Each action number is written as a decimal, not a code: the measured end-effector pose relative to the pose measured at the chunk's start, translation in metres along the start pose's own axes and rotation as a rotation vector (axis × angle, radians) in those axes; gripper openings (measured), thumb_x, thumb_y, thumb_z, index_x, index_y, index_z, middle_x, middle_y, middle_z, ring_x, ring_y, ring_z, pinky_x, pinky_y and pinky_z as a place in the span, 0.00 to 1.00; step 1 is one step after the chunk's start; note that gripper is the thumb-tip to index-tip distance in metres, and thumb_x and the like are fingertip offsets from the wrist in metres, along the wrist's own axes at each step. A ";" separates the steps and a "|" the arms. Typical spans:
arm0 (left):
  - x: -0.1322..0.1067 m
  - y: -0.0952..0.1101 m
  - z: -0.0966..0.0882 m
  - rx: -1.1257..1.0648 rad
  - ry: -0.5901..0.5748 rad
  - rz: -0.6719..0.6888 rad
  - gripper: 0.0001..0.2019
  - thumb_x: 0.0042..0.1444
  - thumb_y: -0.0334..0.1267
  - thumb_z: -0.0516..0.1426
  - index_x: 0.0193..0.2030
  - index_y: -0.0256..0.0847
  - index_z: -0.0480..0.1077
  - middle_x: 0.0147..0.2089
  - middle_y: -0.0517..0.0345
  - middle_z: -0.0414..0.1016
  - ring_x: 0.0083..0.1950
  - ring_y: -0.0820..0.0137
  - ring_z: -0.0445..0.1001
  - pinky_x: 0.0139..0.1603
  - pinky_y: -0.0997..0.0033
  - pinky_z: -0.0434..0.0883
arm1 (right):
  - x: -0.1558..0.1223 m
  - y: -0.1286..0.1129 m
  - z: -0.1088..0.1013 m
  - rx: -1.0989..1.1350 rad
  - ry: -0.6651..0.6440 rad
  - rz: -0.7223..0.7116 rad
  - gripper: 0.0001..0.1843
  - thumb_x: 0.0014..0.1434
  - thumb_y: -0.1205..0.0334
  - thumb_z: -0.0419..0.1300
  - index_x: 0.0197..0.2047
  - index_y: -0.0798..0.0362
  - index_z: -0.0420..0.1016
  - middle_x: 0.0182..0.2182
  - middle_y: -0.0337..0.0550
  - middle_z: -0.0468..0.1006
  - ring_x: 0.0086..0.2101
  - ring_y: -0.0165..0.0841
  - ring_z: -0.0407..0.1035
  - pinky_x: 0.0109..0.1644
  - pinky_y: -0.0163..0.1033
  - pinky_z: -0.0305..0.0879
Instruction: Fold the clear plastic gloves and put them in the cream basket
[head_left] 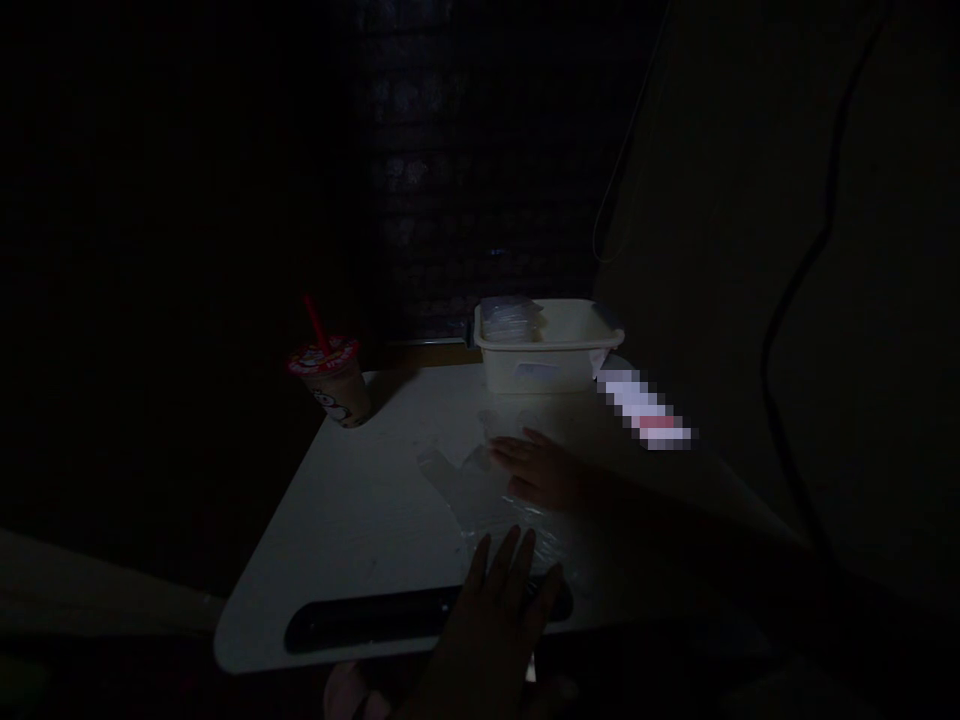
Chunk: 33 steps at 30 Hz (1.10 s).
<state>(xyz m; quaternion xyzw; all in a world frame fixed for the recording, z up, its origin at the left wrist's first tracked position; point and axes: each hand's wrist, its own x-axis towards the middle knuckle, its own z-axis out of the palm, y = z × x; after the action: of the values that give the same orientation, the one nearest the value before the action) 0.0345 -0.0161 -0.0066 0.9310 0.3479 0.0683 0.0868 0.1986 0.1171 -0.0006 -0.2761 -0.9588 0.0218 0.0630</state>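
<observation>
A clear plastic disposable glove (469, 492) lies spread on the white table, its finger parts pointing toward the far side. My right hand (544, 472) reaches in from the right and rests flat on the upper part of the glove, fingers stretched out to the left. Nearer to me, my left hand (504, 590) is palm down with its fingers apart. Its fingertips are at the lower edge of the glove, and it partly covers the black slot in the table. The room is very dark, so fine contact is hard to make out.
A cream plastic basket (536, 370) stands at the back with a clear plastic stack (510, 320) inside. On the left is a drink cup (337, 390) with a red straw. A blurred white item (637, 405) lies by the right edge. The black slot (360, 620) runs along the table's (322, 530) front.
</observation>
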 end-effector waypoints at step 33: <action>0.041 -0.103 -0.030 0.371 0.144 -0.553 0.24 0.56 0.44 0.38 0.56 0.32 0.51 0.59 0.41 0.50 0.59 0.55 0.48 0.52 0.44 0.48 | -0.058 -0.045 0.011 -0.023 0.100 0.260 0.26 0.56 0.58 0.43 0.57 0.57 0.49 0.56 0.48 0.52 0.55 0.36 0.45 0.56 0.50 0.43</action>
<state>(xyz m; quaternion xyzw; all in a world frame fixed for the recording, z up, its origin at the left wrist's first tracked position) -0.0062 0.0906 0.0041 0.7940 0.5991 0.0435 -0.0935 0.2216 0.0481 -0.0147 -0.3995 -0.9108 0.0050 0.1040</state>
